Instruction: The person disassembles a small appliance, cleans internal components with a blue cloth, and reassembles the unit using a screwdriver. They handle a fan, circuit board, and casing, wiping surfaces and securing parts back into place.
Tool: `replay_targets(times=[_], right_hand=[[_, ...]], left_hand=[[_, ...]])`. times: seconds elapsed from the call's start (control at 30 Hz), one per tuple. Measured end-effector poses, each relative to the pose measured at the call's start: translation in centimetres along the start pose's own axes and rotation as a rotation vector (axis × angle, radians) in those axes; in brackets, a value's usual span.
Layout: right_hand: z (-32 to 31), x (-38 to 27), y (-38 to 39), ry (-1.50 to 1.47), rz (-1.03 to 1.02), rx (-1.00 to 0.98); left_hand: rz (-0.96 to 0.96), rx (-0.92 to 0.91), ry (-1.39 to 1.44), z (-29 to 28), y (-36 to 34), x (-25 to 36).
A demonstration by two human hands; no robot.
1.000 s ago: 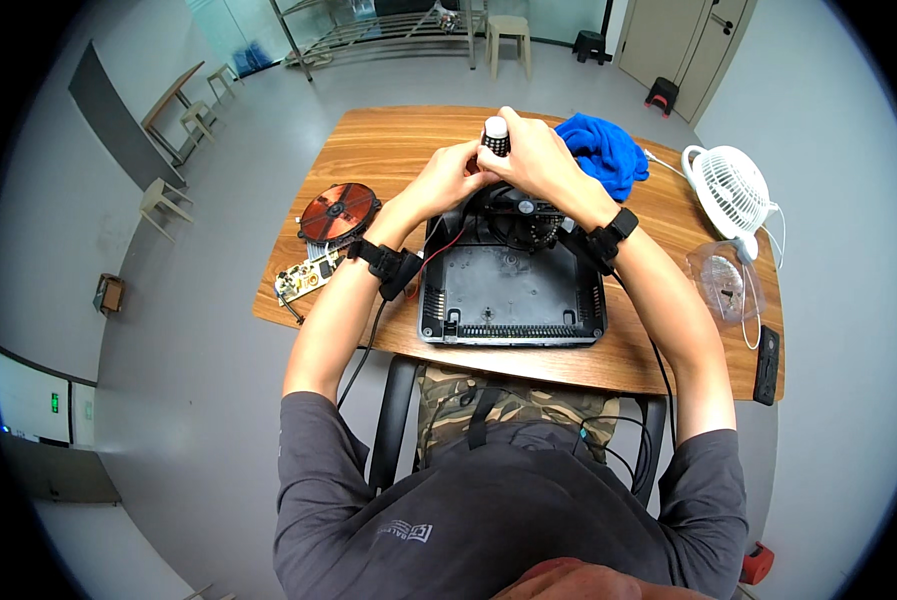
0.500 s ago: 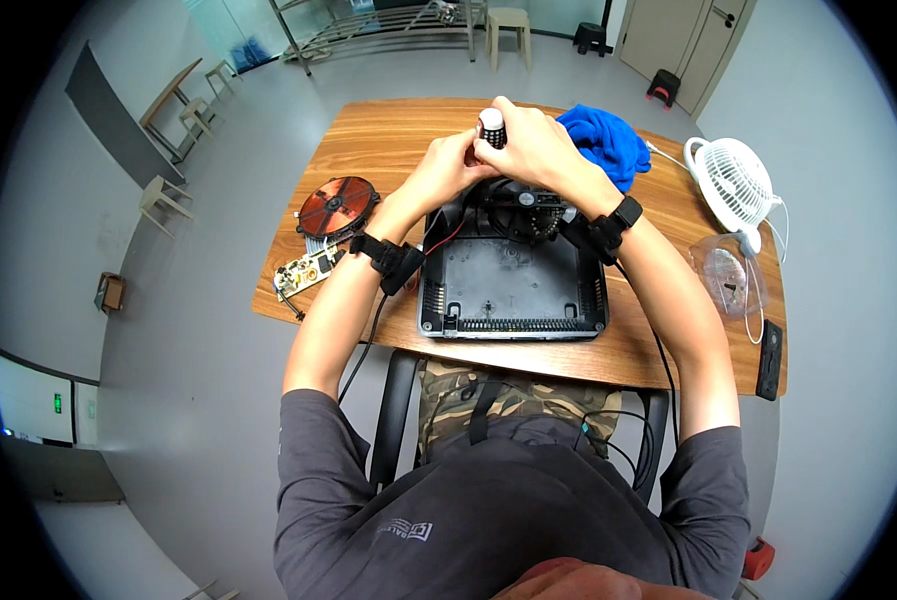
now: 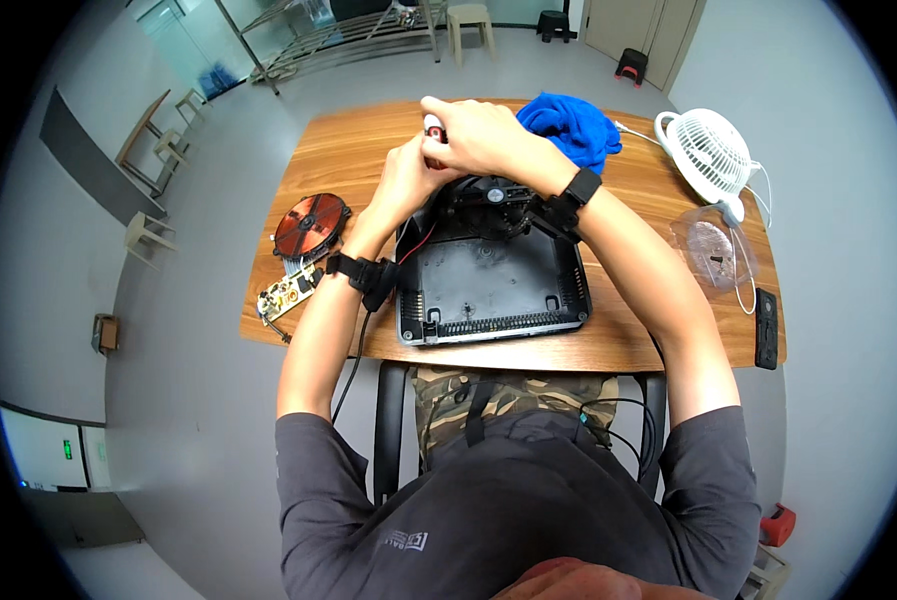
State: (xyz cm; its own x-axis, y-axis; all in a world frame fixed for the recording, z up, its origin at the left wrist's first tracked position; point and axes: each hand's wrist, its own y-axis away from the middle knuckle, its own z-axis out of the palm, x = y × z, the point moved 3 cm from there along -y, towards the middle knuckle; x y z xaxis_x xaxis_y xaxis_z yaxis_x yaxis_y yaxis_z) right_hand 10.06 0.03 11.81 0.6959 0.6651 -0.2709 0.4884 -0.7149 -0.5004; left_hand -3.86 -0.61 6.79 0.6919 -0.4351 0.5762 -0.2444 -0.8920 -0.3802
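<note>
Wooden desk (image 3: 358, 135) is the largest thing, and in its middle, close to the person, lies the black plastic housing (image 3: 498, 285), open side up. The white electric fan (image 3: 708, 150) stands to the right, and the bunched blue cloth (image 3: 571, 130) lies beyond the housing. On the left is the round copper-coloured coil (image 3: 310, 225). Both hands meet above the far left part of the housing: the right hand (image 3: 483, 135) is curled round a white-ended handle (image 3: 432, 121), while the left hand (image 3: 408, 170) is bent just under it, and I cannot tell what its fingers grip. The circuit board (image 3: 286, 295) lies just beside the coil, and a thin red wire (image 3: 418, 243) runs near the left wrist. I judge that the step in hand is work with this handle, perhaps a screwdriver's; the next move seems to call for a steady hold, with care for the wire. The lower end of the handle is hidden by the hands, and the dark parts at the housing's far end are hard to make out.
</note>
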Motion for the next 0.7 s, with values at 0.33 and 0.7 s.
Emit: replay_targets(times=[0.33,0.7], right_hand=[[0.0,0.0,-1.2,0.200,0.039,0.014],[-0.8,0.8,-0.5,0.144,-0.026,-0.092]], left_hand=[[0.021,-0.024,0.070,0.9,-0.1,-0.5],[0.007,-0.153,0.095,0.4,-0.4,-1.3]])
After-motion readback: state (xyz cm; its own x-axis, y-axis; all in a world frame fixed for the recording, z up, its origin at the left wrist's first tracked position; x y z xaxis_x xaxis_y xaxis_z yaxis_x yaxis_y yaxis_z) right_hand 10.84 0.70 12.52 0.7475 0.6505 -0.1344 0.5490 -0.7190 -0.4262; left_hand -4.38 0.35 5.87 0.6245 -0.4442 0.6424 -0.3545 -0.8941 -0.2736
